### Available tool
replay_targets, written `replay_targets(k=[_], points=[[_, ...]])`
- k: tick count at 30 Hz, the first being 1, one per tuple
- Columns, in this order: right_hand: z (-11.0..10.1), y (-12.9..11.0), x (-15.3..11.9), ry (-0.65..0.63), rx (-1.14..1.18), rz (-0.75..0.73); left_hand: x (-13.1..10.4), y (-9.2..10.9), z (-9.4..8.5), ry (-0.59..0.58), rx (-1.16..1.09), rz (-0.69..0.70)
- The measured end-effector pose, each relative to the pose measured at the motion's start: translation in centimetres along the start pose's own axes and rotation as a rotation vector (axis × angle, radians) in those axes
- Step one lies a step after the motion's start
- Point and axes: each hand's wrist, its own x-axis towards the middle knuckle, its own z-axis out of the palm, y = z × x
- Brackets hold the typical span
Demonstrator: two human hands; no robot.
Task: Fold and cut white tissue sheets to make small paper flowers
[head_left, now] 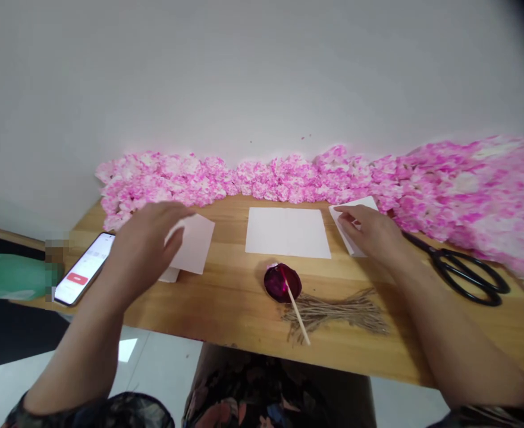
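My left hand [152, 241] is over the left of the table, above white paper sheets [195, 244]; its fingers are apart and nothing shows between them. Folded white paper [367, 203] lies at the right, with my right hand [369, 229] on it. The thumb and fingertips of that hand come together at the paper's left edge. Between the hands a creased white sheet [287, 233] lies flat. Nearer me stands a small dish of dark magenta liquid [274, 283], with a thin wooden stick [298, 313] leaning in it.
Thin brown stems [351, 312] lie beside the dish. Black scissors [467, 276] rest at the right. A lit phone [83, 270] is at the left edge, near a green object [14, 274]. Pink and white flowers [288, 175] line the wall side.
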Motion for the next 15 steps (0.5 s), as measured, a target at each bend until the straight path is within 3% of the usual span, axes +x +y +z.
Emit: replay_targets(k=[3, 5, 8, 12, 15], points=[[-0.1, -0.4, 0.0, -0.021, 0.003, 0.006, -3.6, 0.2, 1.9, -0.219, 0.034, 0.136], [-0.2, -0.8, 0.0, -0.045, 0.001, 0.018, -5.4, 0.8, 3.5, -0.270, 0.116, 0.200], [-0.5, -1.3, 0.0, -0.087, -0.023, 0.065, -6.5, 1.1, 5.4, -0.212, 0.214, 0.215], [-0.5, -1.3, 0.1, -0.110, -0.034, 0.100, -5.7, 0.4, 6.6, -0.118, 0.219, 0.073], [-0.1, -0.8, 0.2, -0.123, -0.023, 0.096, -4.8, 0.1, 6.7, 0.025, 0.091, -0.043]])
